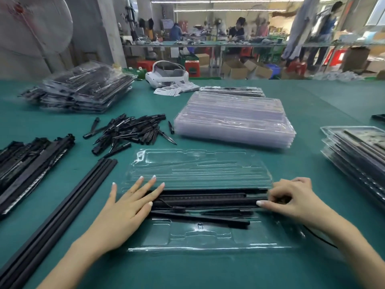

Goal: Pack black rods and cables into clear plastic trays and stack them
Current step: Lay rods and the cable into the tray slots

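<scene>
1 open clear tray [200, 170] lay on the green bench [312, 97], black rods [204, 200] packed along its middle fold. The left hand [125, 207] pressed flat with fingers spread on the rods' left ends; the right hand [291, 199] pinched their right ends, its fingertips partly hidden. 3 long rods [62, 207] lay to the left, beside 1 heap of spikes [129, 130] too tangled to count. 1 stack of empty trays [235, 119] and 2 stacks of filled trays [83, 88] stood around, the right stack [358, 151] cut off.

rods [200, 202] black; tray [200, 170] clear; table [312, 101] teal; headset [166, 77] white
</scene>
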